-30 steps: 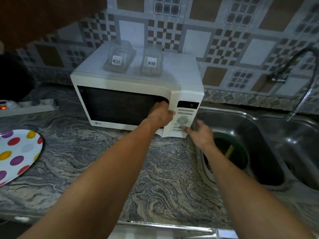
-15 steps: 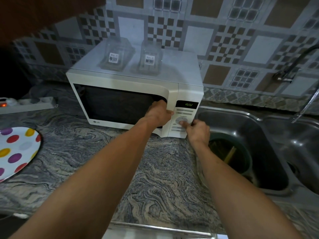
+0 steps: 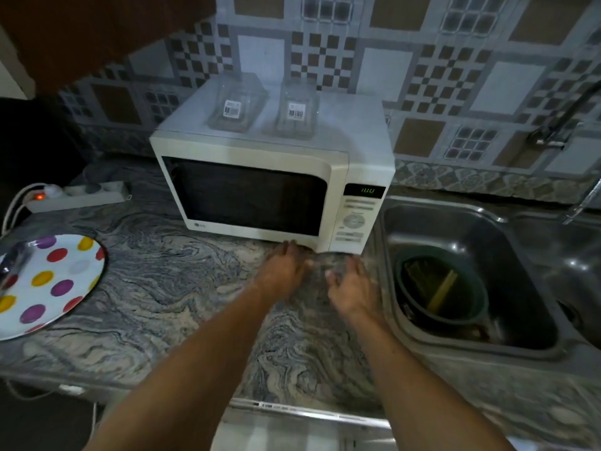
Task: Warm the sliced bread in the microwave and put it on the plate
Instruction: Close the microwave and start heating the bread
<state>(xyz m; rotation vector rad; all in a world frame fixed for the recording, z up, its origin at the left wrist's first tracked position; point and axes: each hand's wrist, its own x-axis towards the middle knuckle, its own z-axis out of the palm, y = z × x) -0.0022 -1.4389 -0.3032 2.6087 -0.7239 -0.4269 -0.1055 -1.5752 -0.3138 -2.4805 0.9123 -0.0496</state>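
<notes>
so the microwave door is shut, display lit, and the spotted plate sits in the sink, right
Not quite. The head view shows the plate on the counter left of the microwave, not in the sink. The door is shut and the display is lit.

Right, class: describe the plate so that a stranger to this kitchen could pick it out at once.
Start at the white microwave on the marbled counter and look left, past the power strip. Near the counter's front edge lies the plate. It alone is white with red, yellow and purple dots.
</notes>
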